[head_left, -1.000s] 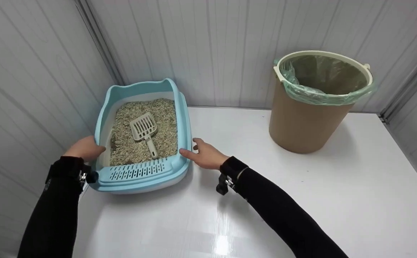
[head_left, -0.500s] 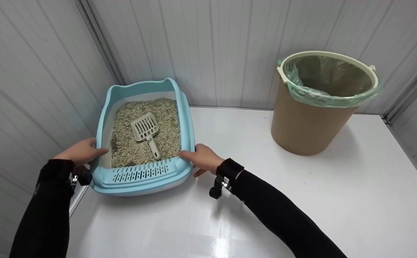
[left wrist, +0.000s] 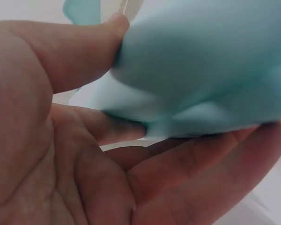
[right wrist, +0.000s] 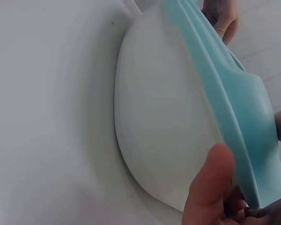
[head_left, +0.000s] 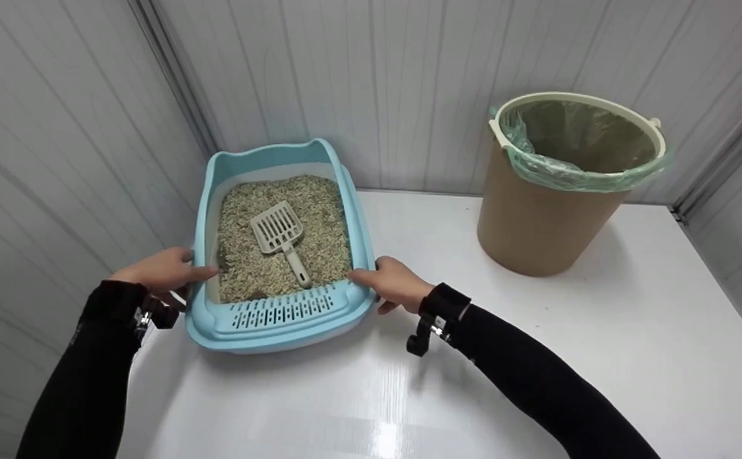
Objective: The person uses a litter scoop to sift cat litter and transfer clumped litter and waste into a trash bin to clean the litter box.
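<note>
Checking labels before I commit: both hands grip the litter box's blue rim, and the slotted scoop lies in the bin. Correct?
Wrong place for the slotted scoop: the head view shows it on the litter in the litter box, not in the bin. Left hand and right hand do grip the blue rim.

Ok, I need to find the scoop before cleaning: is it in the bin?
No, the scoop lies on the litter inside the tray.

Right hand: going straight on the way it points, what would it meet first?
The litter box's blue rim, which the right hand grips. Beyond that, the line seems to run toward the scoop's handle; depth is unclear.
</note>
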{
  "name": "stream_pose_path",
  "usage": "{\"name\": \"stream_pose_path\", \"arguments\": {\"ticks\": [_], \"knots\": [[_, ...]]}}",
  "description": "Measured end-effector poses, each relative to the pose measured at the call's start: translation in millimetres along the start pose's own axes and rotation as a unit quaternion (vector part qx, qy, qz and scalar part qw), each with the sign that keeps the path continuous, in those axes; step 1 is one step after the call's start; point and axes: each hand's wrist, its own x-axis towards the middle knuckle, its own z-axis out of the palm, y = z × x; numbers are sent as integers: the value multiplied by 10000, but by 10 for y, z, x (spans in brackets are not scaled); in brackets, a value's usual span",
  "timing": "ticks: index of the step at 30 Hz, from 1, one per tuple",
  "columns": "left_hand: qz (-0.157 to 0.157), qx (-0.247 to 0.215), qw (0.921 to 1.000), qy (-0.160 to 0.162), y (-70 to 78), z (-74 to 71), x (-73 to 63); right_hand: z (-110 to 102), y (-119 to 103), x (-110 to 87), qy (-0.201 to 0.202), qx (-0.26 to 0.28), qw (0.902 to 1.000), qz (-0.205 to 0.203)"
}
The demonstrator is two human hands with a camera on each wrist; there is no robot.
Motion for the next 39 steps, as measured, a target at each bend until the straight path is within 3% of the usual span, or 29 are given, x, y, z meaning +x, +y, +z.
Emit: {"name": "stream_pose_path", "arguments": {"ticks": [3, 12, 39], "knots": [[22, -251, 9996, -135, 132, 99, 53, -151, 66, -97, 103, -56, 9999, -6], [446, 40, 9985, -312, 471, 387, 216, -580, 291, -391, 281, -39, 9995, 120], [1232, -117, 9920, -234, 988, 1079, 340, -1380, 629, -999, 346, -224, 9988, 254]]}}
